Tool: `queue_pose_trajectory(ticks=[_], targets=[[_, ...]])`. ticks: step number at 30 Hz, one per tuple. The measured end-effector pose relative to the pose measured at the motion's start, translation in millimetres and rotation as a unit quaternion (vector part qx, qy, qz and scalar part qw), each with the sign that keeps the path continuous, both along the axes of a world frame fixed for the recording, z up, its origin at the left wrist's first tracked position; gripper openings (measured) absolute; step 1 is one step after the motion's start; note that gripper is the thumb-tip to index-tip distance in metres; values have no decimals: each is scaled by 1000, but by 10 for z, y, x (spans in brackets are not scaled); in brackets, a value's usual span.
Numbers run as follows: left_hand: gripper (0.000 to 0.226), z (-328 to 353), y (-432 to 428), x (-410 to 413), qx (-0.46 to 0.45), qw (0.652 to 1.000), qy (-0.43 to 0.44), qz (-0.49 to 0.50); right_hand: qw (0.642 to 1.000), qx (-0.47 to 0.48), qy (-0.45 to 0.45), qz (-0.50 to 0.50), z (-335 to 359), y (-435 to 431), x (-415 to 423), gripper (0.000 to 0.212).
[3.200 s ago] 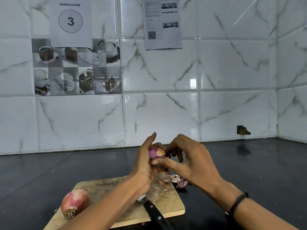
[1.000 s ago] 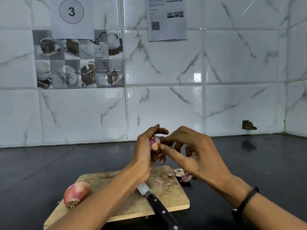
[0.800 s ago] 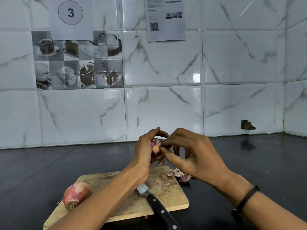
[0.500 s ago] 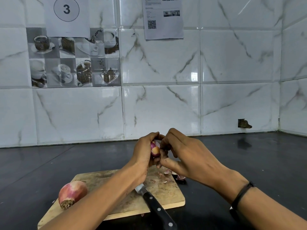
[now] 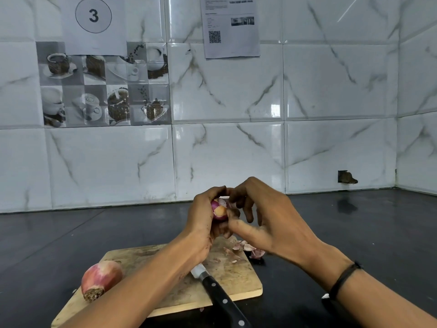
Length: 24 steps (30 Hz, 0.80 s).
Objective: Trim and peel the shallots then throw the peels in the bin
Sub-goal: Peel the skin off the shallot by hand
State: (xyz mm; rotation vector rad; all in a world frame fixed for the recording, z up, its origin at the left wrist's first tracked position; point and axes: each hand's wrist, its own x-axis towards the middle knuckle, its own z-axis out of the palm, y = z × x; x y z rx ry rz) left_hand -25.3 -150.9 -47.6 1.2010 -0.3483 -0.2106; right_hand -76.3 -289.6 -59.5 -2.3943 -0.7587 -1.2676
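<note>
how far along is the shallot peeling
Partly done: loose pinkish peel scraps lie at the wooden cutting board's corner. In hand: left hand holds a small purple shallot while right hand peels. Left: the large unpeeled shallot, and binning peels.

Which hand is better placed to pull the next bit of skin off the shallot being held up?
The right hand, probably. Its fingertips are already at the loose skin on the small shallot, while the left hand is wrapped around it in a steady grip, so it is occupied.
</note>
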Motion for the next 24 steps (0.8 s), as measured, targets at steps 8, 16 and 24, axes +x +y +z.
queue_pose_trajectory(ticks=[8, 16, 24], targets=[[49, -2, 28, 26, 1, 999, -34, -12, 1000, -5, -12, 25, 11, -20, 17, 17], [44, -47, 22, 19, 68, 996, -56, 32, 997, -78, 24, -3, 20, -81, 24, 30], [49, -87, -47, -69, 84, 994, -32, 69, 985, -153, -16, -75, -50, 11, 84, 40]])
